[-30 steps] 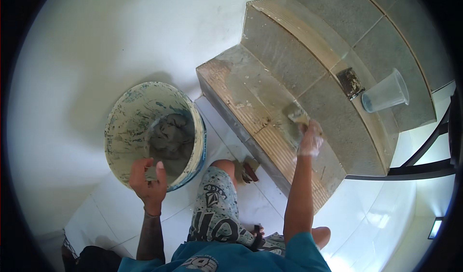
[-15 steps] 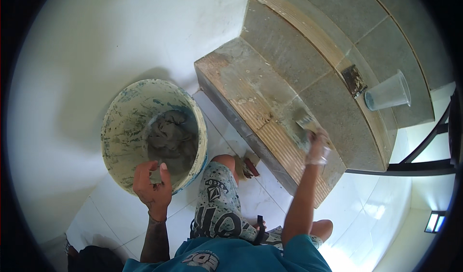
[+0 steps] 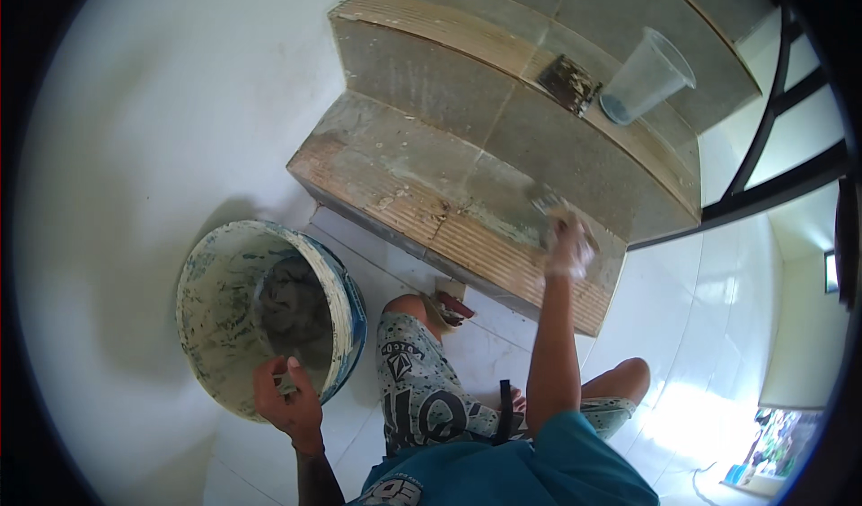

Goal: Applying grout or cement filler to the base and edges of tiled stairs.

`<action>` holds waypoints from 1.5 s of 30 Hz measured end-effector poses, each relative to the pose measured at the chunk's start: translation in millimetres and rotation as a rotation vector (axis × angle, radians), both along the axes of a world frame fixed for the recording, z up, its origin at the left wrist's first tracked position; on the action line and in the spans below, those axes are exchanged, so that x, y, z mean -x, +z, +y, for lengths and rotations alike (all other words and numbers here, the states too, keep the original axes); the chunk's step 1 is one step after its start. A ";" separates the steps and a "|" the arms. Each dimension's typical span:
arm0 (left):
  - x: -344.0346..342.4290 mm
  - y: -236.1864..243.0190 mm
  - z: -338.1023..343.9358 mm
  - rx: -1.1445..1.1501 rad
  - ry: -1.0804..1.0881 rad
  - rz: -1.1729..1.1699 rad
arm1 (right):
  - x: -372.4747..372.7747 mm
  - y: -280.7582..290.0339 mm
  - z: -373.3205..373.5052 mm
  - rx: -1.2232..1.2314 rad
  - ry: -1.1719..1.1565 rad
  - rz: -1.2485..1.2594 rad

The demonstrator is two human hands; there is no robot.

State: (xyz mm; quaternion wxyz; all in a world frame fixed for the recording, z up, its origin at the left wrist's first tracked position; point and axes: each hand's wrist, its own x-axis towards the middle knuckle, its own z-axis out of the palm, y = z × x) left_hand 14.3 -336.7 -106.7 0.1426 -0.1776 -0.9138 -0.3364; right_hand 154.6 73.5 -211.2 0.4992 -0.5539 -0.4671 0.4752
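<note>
My right hand [image 3: 569, 247], in a clear plastic glove, is closed round a small paintbrush [image 3: 549, 206]. Its head, blurred by motion, is at the back of the lower stair tread [image 3: 395, 169], close to the tiled riser. Wet grey smears show on the tread, with ribbed tan tile along its front. My left hand [image 3: 289, 398] is bare and holds nothing, its fingers loosely curled and the thumb apart. It hovers at the near rim of a paint-spattered bucket [image 3: 211, 326]. Grey wet mortar [image 3: 294, 313] lies inside the bucket.
On the step above stand a clear plastic cup [image 3: 648, 75] and a dark, crusted flat piece [image 3: 570, 84]. A red-handled tool [image 3: 455, 306] lies on the white floor tiles beside my knee. Black metal railing [image 3: 763, 187] runs at the right, and a white wall [image 3: 117, 192] at the left.
The view has turned, so the stairs appear further left and the bucket lower. My right hand has carried the brush rightward along the tread. My left hand stays by the bucket's rim.
</note>
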 end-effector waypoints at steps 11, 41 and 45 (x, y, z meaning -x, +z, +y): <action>-6.2 -13.1 1.3 0.039 -0.220 0.021 | -33.4 -35.9 16.1 -0.210 0.137 -0.701; -21.5 -11.7 8.3 0.021 -0.023 -0.152 | -32.0 -33.5 -87.9 -0.440 0.394 -0.355; -24.5 -8.2 16.3 0.023 -0.028 -0.134 | -17.4 -37.2 -65.9 -0.039 0.279 -0.333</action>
